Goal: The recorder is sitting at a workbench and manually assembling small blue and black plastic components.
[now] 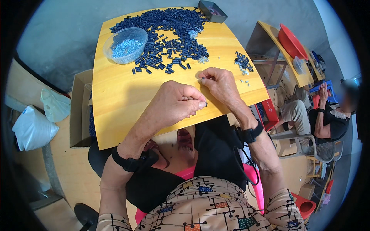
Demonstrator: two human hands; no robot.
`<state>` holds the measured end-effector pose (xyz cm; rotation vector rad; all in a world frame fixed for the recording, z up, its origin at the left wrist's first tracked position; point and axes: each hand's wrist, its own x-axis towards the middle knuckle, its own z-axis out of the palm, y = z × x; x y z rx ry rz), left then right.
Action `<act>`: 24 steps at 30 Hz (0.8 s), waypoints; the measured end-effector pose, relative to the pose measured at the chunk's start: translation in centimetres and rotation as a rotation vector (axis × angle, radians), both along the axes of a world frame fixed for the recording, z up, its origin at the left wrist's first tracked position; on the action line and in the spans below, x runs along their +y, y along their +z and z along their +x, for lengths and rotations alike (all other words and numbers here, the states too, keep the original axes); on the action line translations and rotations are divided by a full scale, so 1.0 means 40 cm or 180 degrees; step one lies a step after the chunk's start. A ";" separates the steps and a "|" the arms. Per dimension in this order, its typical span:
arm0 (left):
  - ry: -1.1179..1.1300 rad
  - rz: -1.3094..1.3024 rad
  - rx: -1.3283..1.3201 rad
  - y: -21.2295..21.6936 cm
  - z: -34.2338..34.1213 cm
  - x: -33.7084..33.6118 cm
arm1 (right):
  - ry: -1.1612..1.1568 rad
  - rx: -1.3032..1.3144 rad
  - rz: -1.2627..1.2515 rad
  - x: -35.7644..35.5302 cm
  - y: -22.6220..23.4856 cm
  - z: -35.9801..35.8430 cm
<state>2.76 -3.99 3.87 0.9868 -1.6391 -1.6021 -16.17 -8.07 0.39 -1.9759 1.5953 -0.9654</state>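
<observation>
A tiny dark piece [206,104] sits pinched between the thumb and forefinger of my left hand [175,103], over the near edge of the wooden counter [115,100]. At two o'clock from it, my right hand [217,82] has its fingers closed on a small pale part [202,80]. A heap of dark blue pieces [173,34] lies at twelve o'clock, a clear bowl [125,45] at eleven.

A grey concrete floor [69,42] runs beneath a yellow wooden counter [115,100] — an open cardboard box [79,111] sits just beside it. A second wooden table [287,65] stands to the right — a person sits near it on a grey chair [320,148]
</observation>
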 end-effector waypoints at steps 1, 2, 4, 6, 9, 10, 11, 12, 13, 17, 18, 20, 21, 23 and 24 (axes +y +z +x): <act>0.0046 0.0023 -0.0063 -0.002 0.001 -0.004 | -0.0009 0.0006 -0.0001 -0.014 -0.008 0.005; 0.0036 0.0025 -0.0058 -0.004 0.002 -0.008 | 0.0014 0.0162 -0.0099 -0.027 -0.016 0.012; 0.0070 -0.0177 0.0055 -0.011 0.008 -0.016 | 0.0037 0.0447 -0.0306 -0.055 -0.025 0.023; 0.0083 -0.0175 0.0033 -0.012 0.009 -0.020 | 0.0047 0.0442 -0.0334 -0.077 -0.027 0.030; 0.0126 -0.0233 0.0039 -0.021 0.016 -0.025 | -0.0011 0.0152 -0.0354 -0.096 -0.029 0.026; 0.0136 -0.0299 0.0069 -0.025 0.019 -0.027 | -0.0099 -0.0132 -0.0348 -0.100 -0.027 0.016; 0.0150 -0.0284 0.0079 -0.022 0.021 -0.027 | -0.0273 -0.0423 -0.0088 -0.104 -0.022 -0.003; 0.0172 -0.0213 0.0076 -0.011 0.020 -0.029 | -0.0385 -0.0277 -0.0085 -0.115 -0.021 -0.031; 0.0194 -0.0143 0.0072 -0.006 0.022 -0.031 | -0.0497 -0.0131 -0.0084 -0.122 -0.020 -0.051; 0.0183 -0.0189 0.0168 -0.015 0.027 -0.039 | -0.0353 0.0070 -0.0039 -0.126 -0.032 -0.056; 0.0193 -0.0159 0.0169 -0.016 0.025 -0.039 | -0.0352 0.0073 -0.0032 -0.127 -0.031 -0.052; 0.0203 -0.0124 0.0170 -0.022 0.023 -0.039 | -0.0324 0.0330 -0.0151 -0.127 -0.027 -0.043; 0.0193 -0.0165 0.0161 -0.027 0.022 -0.039 | -0.0321 0.0327 -0.0147 -0.131 -0.030 -0.044; 0.0186 -0.0205 0.0151 -0.035 0.021 -0.040 | -0.0331 0.0495 -0.0251 -0.139 -0.040 -0.048; 0.0181 -0.0216 0.0147 -0.038 0.022 -0.040 | -0.0325 0.0495 -0.0247 -0.139 -0.040 -0.047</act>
